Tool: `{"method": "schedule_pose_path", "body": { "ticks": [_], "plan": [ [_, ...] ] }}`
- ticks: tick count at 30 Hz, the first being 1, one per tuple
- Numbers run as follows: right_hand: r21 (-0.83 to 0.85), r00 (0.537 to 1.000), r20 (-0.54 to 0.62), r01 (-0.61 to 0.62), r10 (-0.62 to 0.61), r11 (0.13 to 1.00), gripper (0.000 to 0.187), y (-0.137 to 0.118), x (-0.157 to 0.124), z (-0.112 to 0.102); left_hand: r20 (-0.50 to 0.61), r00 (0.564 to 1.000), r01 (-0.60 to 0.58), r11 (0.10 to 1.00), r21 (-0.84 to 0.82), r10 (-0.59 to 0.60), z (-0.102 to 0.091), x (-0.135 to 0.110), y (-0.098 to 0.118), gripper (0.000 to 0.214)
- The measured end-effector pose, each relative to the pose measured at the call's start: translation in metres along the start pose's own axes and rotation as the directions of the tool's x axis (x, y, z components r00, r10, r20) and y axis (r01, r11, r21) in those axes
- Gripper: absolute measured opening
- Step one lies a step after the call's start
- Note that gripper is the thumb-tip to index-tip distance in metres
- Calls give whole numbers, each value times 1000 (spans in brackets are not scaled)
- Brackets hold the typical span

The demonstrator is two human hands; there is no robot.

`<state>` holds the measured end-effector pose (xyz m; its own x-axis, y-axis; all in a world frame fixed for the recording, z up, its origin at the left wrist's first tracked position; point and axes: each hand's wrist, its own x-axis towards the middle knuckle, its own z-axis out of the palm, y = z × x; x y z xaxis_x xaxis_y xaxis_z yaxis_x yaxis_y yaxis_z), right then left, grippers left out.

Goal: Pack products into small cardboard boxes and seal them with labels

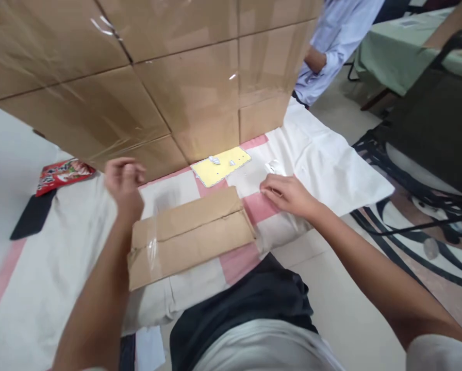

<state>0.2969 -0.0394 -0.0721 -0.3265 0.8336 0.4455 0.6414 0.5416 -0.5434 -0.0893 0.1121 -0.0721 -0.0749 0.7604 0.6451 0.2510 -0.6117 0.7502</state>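
A flat brown cardboard box (pixel 194 232) lies on the cloth in front of me, with a strip of clear tape (pixel 152 252) across its left end. My left hand (pixel 125 183) is raised beside the box's far left corner, its fingers curled in and slightly blurred; nothing shows in them. To the right of the box, my right hand (pixel 287 193) is closed in a pinch above the cloth. Whatever its fingertips hold, if anything, is too small to name. Just beyond that hand lies a small white piece (pixel 274 167). A yellow sheet (pixel 223 166) with white scraps on it lies behind the box.
Stacked, taped cartons (pixel 200 98) form a wall at the back. A red food packet (pixel 64 175) and a dark flat object (pixel 33 214) lie at the left. Another person's sleeve (pixel 331 41) shows behind the cartons. A dark chair (pixel 435 123) stands at the right.
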Motion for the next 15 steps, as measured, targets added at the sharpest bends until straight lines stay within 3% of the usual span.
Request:
{"method": "schedule_pose_path", "body": {
  "ticks": [2,4,5,6,7,8,9,11,15],
  "plan": [
    [-30,995,104,16,-13,999,18,-3,-27,-1,-3,999,-33,998,44,33,-28,-8,46,11],
    [-39,982,185,49,-41,998,17,-6,-39,5,113,993,-70,969,235,44,-44,-28,95,23],
    [-34,976,210,69,-61,997,17,-8,-41,9,277,961,-96,938,334,-1,-47,-42,117,29],
    [-17,971,225,89,-83,996,17,-11,-41,13,458,888,-167,894,416,-47,-47,-57,134,36],
    [7,967,233,106,-105,994,18,-15,-40,17,609,788,-260,850,458,-88,-44,-71,147,47],
    [37,964,233,120,-125,992,20,-19,-39,20,700,709,-373,794,479,-89,-41,-84,154,57],
    [66,963,227,130,-142,989,21,-23,-39,22,748,657,-471,723,505,-94,-38,-94,157,65],
    [111,963,217,141,-162,984,21,-30,-40,24,797,601,-607,616,502,-58,-38,-103,153,76],
    [121,960,222,144,-168,982,22,-43,-48,26,919,395,-721,614,323,-19,-55,-90,138,84]
  ]
}}
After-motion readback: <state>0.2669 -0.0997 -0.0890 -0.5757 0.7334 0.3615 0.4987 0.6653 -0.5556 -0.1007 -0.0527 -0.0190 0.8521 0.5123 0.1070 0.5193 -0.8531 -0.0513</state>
